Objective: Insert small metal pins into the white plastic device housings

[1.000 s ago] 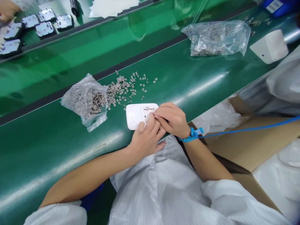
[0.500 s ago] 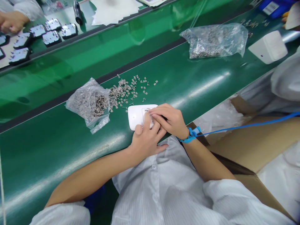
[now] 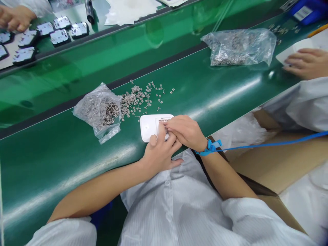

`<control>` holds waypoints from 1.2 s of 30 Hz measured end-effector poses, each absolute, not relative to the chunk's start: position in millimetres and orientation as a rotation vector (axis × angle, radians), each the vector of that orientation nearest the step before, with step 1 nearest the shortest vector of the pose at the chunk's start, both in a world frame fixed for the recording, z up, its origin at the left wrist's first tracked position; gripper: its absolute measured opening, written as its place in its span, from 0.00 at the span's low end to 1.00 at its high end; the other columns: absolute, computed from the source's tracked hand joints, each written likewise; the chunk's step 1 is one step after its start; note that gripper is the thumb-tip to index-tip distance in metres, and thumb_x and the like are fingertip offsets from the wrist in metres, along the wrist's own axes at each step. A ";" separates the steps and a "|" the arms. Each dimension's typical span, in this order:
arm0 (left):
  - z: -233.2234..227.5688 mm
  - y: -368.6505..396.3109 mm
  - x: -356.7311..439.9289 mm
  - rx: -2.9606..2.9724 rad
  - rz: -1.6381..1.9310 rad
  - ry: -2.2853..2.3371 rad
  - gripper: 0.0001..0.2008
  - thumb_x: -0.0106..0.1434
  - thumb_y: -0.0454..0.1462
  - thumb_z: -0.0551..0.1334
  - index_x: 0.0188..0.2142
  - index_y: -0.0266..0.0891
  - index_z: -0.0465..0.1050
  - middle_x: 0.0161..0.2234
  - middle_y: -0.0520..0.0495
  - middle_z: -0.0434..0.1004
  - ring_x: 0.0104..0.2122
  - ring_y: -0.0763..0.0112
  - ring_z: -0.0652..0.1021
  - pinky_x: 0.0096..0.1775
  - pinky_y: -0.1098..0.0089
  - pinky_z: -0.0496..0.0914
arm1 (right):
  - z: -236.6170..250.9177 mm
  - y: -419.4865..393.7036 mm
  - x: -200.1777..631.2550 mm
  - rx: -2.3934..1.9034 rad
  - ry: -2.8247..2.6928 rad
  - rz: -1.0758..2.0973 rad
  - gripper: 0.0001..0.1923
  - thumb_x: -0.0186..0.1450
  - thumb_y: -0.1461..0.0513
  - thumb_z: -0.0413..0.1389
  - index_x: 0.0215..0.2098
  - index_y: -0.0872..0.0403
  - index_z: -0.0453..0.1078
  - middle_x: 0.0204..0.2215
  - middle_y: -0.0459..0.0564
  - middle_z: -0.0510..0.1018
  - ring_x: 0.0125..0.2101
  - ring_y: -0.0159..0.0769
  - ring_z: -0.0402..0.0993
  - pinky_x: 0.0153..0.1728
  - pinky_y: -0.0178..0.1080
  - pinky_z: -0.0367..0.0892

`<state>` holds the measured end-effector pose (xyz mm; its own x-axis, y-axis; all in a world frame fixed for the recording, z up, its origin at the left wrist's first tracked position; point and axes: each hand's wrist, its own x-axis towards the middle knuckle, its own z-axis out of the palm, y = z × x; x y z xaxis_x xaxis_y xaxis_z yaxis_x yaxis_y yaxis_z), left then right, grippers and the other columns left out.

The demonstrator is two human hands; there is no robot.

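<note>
Since the earlier frame, a co-worker's hand (image 3: 306, 62) has come down onto the white unit at the far right, and the person's own hands have barely shifted on their work.

Largest is the green table (image 3: 217, 89), its glossy surface running across the whole view. On it, far right, lies a clear bag of metal parts (image 3: 239, 46); a second, smaller bag (image 3: 98, 111) sits near the middle, just beside a loose scatter of small metal clips (image 3: 139, 97). Dark modules (image 3: 58, 36) lie in rows at the upper left, near another person's hand (image 3: 15, 18).

A white plastic housing (image 3: 148, 126) rests flat at the table's near edge, just below the clips. The left hand (image 3: 160, 152) steadies it, its grip closed on the housing with the thumb on top. The right hand (image 3: 186, 131) presses its fingertips into the housing's open recess; what its grip pinches, if anything, cannot be told. A blue wrist strap (image 3: 210, 147) circles the right wrist.
</note>
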<state>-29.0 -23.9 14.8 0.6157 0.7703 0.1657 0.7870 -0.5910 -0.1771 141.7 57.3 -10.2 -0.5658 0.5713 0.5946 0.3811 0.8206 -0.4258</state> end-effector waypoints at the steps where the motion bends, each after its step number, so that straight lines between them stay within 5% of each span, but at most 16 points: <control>1: 14.3 -24.3 -29.1 -2.601 -0.109 -1.275 0.35 0.66 0.61 0.58 0.63 0.43 0.68 0.60 0.38 0.70 0.65 0.30 0.63 0.44 0.57 0.53 | -11.4 57.6 141.9 -0.691 -2.226 0.308 0.11 0.74 0.65 0.52 0.46 0.52 0.76 0.44 0.50 0.85 0.46 0.41 0.80 0.47 0.45 0.73; 9: 10.6 -26.3 -29.4 -2.563 -0.141 -1.237 0.30 0.70 0.58 0.54 0.59 0.41 0.71 0.59 0.38 0.72 0.62 0.45 0.64 0.46 0.55 0.54 | -12.6 57.7 141.0 -0.675 -2.208 0.384 0.12 0.74 0.64 0.50 0.46 0.52 0.75 0.42 0.52 0.84 0.46 0.42 0.79 0.48 0.47 0.74; 36: 9.9 -26.2 -29.9 -2.563 -0.071 -1.192 0.35 0.69 0.60 0.54 0.61 0.35 0.69 0.59 0.33 0.71 0.60 0.45 0.64 0.47 0.58 0.56 | -1.7 59.9 138.4 -0.667 -2.319 0.388 0.15 0.75 0.66 0.49 0.55 0.53 0.74 0.51 0.52 0.83 0.48 0.41 0.78 0.45 0.46 0.73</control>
<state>-29.9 -26.2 9.9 0.6521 0.7377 0.1747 0.7533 -0.6042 -0.2598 138.4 59.9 -1.7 -0.6345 0.5597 0.5330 0.3554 0.8237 -0.4418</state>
